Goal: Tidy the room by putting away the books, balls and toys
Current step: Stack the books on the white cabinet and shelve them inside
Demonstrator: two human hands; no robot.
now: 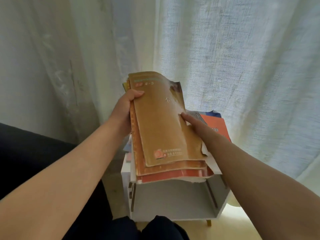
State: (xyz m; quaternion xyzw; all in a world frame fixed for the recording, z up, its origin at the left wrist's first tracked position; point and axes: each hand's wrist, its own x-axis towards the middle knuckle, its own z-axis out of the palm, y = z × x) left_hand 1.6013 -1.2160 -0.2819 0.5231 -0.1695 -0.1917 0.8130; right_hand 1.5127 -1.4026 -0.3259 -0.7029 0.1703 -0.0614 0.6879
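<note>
A stack of worn books, tan cover on top and orange-red ones beneath, hangs in the air above a small white cabinet. My left hand grips the stack's left edge, thumb across the top cover. My right hand holds the right edge, its thumb pressed on the tan cover and its fingers hidden under the books. An orange book lies on the cabinet top behind my right hand, with a grey printed one partly hidden under it.
The white cabinet has an open front compartment and short wooden legs. Sheer white curtains hang close behind it. A dark sofa fills the left side. My dark-clothed knees sit at the bottom edge.
</note>
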